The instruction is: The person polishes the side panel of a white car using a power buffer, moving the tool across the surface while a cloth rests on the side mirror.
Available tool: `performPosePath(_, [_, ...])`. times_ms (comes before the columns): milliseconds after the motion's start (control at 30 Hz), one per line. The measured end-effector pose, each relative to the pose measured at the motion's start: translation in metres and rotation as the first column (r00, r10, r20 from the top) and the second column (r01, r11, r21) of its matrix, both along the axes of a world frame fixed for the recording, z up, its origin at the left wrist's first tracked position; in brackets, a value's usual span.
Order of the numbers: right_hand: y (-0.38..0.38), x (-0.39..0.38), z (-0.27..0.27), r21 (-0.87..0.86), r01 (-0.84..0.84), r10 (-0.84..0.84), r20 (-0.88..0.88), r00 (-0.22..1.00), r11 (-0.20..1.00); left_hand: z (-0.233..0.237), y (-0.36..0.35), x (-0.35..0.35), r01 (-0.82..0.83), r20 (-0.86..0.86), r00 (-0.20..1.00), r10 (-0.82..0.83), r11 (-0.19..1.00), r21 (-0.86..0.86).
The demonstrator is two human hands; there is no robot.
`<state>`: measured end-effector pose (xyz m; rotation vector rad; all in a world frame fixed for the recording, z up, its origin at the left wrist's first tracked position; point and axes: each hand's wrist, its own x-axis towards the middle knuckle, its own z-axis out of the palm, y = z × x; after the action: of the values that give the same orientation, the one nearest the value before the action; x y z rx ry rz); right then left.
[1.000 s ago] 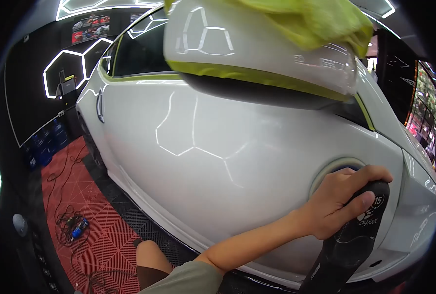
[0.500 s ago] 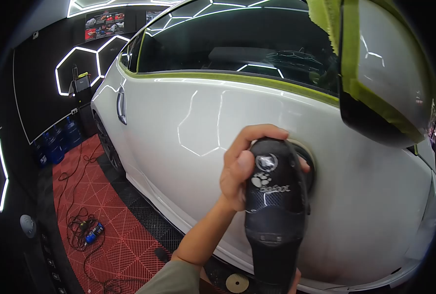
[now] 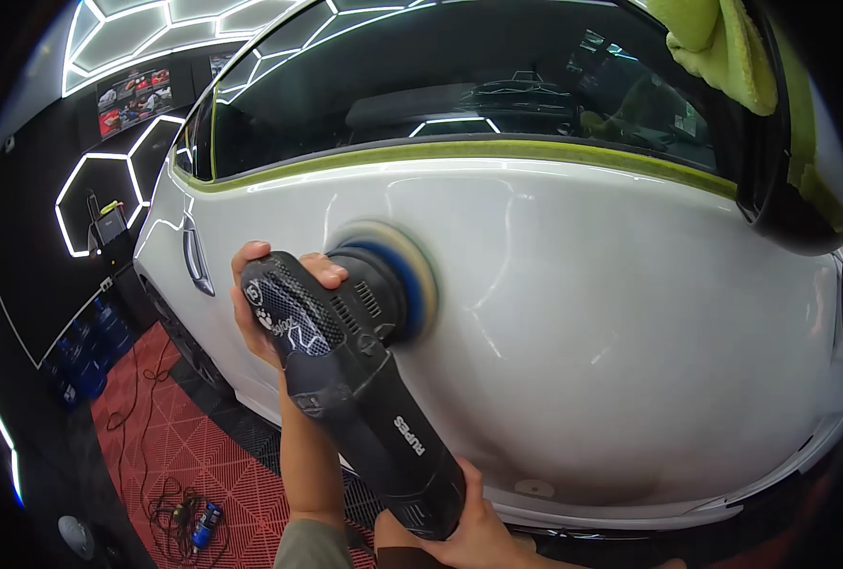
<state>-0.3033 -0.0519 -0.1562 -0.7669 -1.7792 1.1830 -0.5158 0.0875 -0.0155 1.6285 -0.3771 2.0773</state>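
Note:
A black polisher (image 3: pixel 369 417) lies slantwise across the view, its round pad (image 3: pixel 425 275) against the white car door (image 3: pixel 583 313). The pad's edge is blurred. My left hand (image 3: pixel 250 321) is closed around the polisher's head, fingers over its top. Lower down, my right hand (image 3: pixel 483 527) grips the rear of the body. Green masking tape (image 3: pixel 497 150) runs along the base of the dark side window (image 3: pixel 421 104), above the pad.
A yellow-green towel (image 3: pixel 730 57) drapes over the side mirror (image 3: pixel 796 218) at upper right. The door handle (image 3: pixel 197 256) is to the left. Cables (image 3: pixel 170 517) and a blue bottle-like object (image 3: pixel 207 524) lie on the red floor tiles (image 3: pixel 142 441). Blue water jugs (image 3: pixel 85 365) stand by the wall.
The polisher has moved left across the door, and its body now slants with the rear end toward lower right. My right hand has come further into view. The camera view has shifted.

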Motion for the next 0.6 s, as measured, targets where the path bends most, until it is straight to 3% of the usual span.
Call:
performPosePath(133, [0.013,-0.025,-0.003,-0.085,-0.059,0.065,0.075,0.995,0.995,0.001,0.012,-0.037,-0.11,0.015,0.994,0.11,0.994,0.001])
performPosePath(233, [0.017,-0.041,-0.005,0.032,-0.003,0.0,0.077,0.997,0.999,0.007,0.021,-0.056,-0.15,0.017,0.989,0.15,0.989,-0.012])
performPosePath(300, [0.024,-0.043,0.009,-0.129,-0.113,0.13,0.133,0.983,0.985,0.012,0.021,-0.063,-0.21,0.001,0.978,0.21,0.977,-0.029])
performPosePath(433, [0.029,-0.032,0.027,-0.058,-0.114,0.122,0.143,0.982,0.992,0.013,0.023,-0.069,-0.221,0.053,0.973,0.225,0.972,-0.079])
performPosePath(500, [0.027,-0.014,0.032,-0.229,-0.154,0.207,0.232,0.95,0.961,0.009,0.02,-0.054,-0.213,0.052,0.975,0.216,0.975,-0.07])
performPosePath(533, [0.024,-0.002,0.03,-0.222,-0.153,0.204,0.227,0.952,0.963,0.012,0.018,-0.038,-0.204,0.056,0.977,0.208,0.977,-0.066])
performPosePath(600, [0.016,0.026,0.019,-0.239,-0.22,0.24,0.058,0.969,0.946,0.017,0.014,0.0,-0.196,0.02,0.98,0.196,0.98,-0.021])
